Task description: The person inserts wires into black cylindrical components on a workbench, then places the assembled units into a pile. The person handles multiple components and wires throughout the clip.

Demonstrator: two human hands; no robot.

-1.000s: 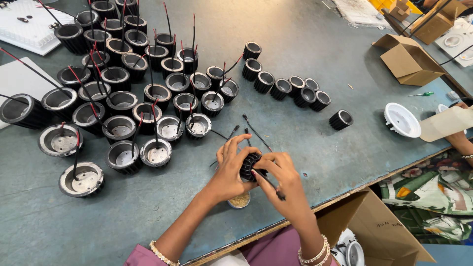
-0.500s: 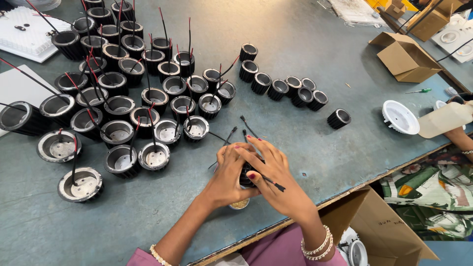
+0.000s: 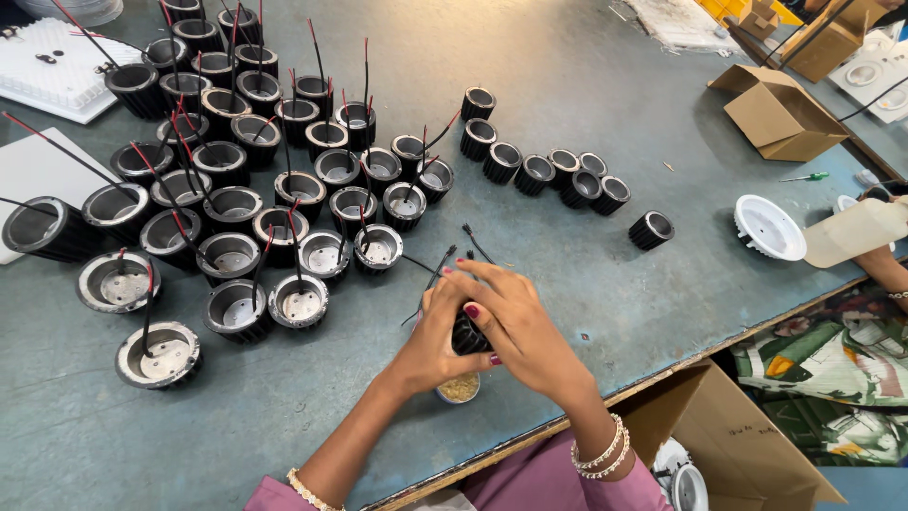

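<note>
Both my hands meet over the near middle of the grey-blue table (image 3: 586, 95). My left hand (image 3: 430, 331) and my right hand (image 3: 515, 322) together grip a small black ribbed cylinder (image 3: 467, 335), mostly hidden by the fingers. Thin black wires (image 3: 437, 265) stick out from behind my hands. A small round cup of tan bits (image 3: 460, 387) sits under my wrists. To the left stands a crowd of several black ribbed housings with red and black wires (image 3: 284, 180).
A row of small black ribbed cylinders (image 3: 539, 166) lies beyond my hands, one apart (image 3: 652, 230). A white round fixture (image 3: 768, 227), an open cardboard box (image 3: 777, 112) and another person's arm (image 3: 880, 265) are at right. A white tray (image 3: 47, 66) sits far left.
My right hand has slid over the top of the black cylinder, covering it more. The view has shifted slightly; the other parts on the table stay put.
</note>
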